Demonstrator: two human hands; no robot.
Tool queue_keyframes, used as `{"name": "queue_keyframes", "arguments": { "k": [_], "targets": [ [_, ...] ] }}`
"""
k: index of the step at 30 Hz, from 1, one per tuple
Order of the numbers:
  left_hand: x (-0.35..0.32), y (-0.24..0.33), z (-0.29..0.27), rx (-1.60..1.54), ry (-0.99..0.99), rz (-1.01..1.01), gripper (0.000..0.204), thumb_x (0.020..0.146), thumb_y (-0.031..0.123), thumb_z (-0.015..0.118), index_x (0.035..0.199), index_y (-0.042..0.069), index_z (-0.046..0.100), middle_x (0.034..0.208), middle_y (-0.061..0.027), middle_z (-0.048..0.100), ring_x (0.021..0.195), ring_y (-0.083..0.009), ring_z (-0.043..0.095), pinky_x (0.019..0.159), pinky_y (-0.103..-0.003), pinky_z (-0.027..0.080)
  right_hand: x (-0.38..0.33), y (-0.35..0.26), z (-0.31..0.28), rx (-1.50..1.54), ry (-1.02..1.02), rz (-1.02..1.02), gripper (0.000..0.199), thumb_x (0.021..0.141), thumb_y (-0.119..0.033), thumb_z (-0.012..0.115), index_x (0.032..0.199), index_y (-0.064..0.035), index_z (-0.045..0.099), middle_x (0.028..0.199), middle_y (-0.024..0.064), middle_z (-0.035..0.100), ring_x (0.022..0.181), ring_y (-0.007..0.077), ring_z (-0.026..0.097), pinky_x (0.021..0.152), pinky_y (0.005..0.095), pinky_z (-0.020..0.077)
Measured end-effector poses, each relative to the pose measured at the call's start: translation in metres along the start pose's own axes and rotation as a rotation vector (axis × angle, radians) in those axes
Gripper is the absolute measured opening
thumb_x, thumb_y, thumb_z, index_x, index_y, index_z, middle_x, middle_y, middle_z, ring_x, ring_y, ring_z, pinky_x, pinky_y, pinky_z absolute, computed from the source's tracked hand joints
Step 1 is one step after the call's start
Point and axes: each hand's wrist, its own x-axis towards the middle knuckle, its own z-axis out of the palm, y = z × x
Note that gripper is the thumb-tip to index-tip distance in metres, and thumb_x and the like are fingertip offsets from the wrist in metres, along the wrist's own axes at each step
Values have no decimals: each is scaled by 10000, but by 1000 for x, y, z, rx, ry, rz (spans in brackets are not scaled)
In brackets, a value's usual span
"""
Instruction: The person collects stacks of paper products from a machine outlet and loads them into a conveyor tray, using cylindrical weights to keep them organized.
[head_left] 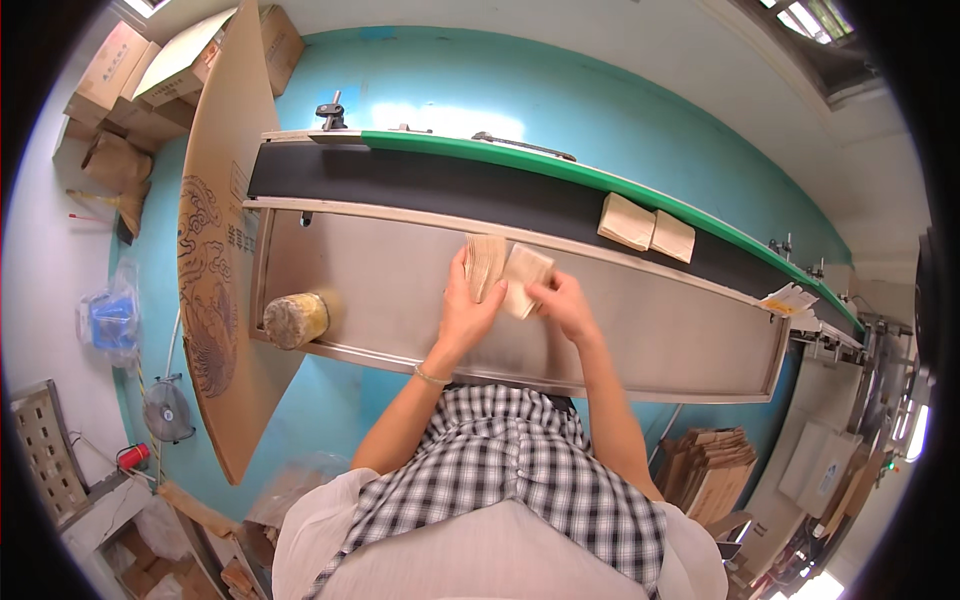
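Note:
My left hand (pixel 466 312) is closed around a stack of thin beige sheets (pixel 486 262), whose layered edges show as fine lines. Just to its right, my right hand (pixel 566 306) grips a second beige stack (pixel 528 272), slightly smeared by motion and tilted. Both stacks are held above the metal tray table (pixel 400 255), close to each other. Whether the sheets are paper napkins or something else, I cannot tell. Two similar square beige stacks (pixel 627 222) lie side by side on the black conveyor belt (pixel 440 185) beyond my hands.
A green guide rail (pixel 470 150) runs along the belt's far side. At the tray's left end stands a round yellowish container (pixel 296 320); a tall cardboard sheet (pixel 215 260) rises beside it. White-and-yellow papers (pixel 788 299) lie at the right end. Flattened cartons (pixel 708 470) stand below right.

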Motion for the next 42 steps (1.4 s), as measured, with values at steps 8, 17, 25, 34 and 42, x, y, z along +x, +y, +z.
{"name": "queue_keyframes", "arguments": {
  "k": [8, 17, 25, 34, 42],
  "targets": [
    [1, -7, 14, -187, -82, -61, 605, 977, 186, 627, 1486, -38, 390, 1435, -243, 513, 1311, -316, 541, 1087, -396, 432, 11, -12, 33, 118, 222, -354, 399, 977, -343, 685, 1214, -27, 624, 1002, 72, 684, 872, 118, 630, 766, 268, 517],
    [2, -8, 18, -91, -31, -29, 862, 854, 292, 771, 1516, -23, 317, 1418, -234, 515, 1333, -375, 488, 1105, -442, 405, 6, -1, -2, 188, -108, 50, 421, 980, -366, 667, 1214, -17, 636, 1042, 56, 689, 861, 123, 636, 775, 266, 525],
    [8, 24, 20, 66, -91, -126, 899, 772, 283, 844, 1469, -11, 359, 1401, -226, 521, 1334, -371, 468, 1106, -461, 386, 16, 3, 9, 270, -29, -202, 381, 975, -310, 677, 1223, -24, 635, 1074, 38, 684, 896, 106, 640, 786, 267, 536],
    [44, 11, 21, 390, 69, 373, 574, 877, 67, 677, 1418, 110, 493, 1470, -195, 483, 1379, -358, 436, 1102, -503, 321, 27, -4, -30, 825, 332, -198, 277, 1016, -213, 617, 1209, -15, 607, 1066, 69, 688, 948, 145, 677, 788, 281, 555],
    [122, 1, 36, 838, 53, 700, 596, 766, 224, 812, 1314, 163, 587, 1489, -145, 444, 1388, -317, 390, 1087, -520, 238, -16, 31, -18, 627, 372, -138, 215, 1036, -204, 586, 1144, -21, 619, 978, 71, 693, 838, 120, 661, 711, 235, 517]
  ]
}}
